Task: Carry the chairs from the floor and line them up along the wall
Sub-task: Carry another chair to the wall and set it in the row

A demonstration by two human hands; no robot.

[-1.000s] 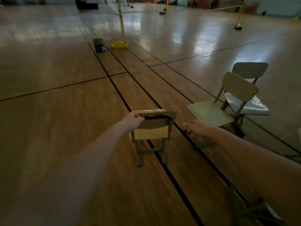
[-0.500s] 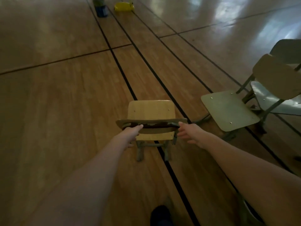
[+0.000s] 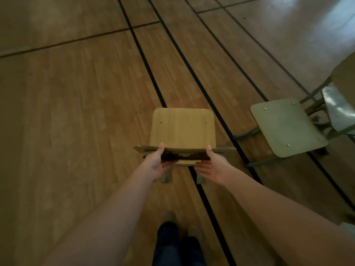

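Both hands gripped the chair's backrest.
Left hand (image 3: 157, 164) and right hand (image 3: 212, 167) pinched the chair (image 3: 182, 129); lifting might tip it.

Both forearms are bare, no sleeves showing, and the left hand (image 3: 156, 164) and right hand (image 3: 212, 167) are bare too. Dark trousers (image 3: 173, 244) cover the legs.

**Wood, metal and a glossy floor**

Your small chair (image 3: 182, 127) has a smooth, pale wood-grain seat — its backrest edge looks chipped and rough. The floor (image 3: 76, 93) is glossy wood-look planking. The green chair (image 3: 288, 127) shows a matt seat with metal rivets.
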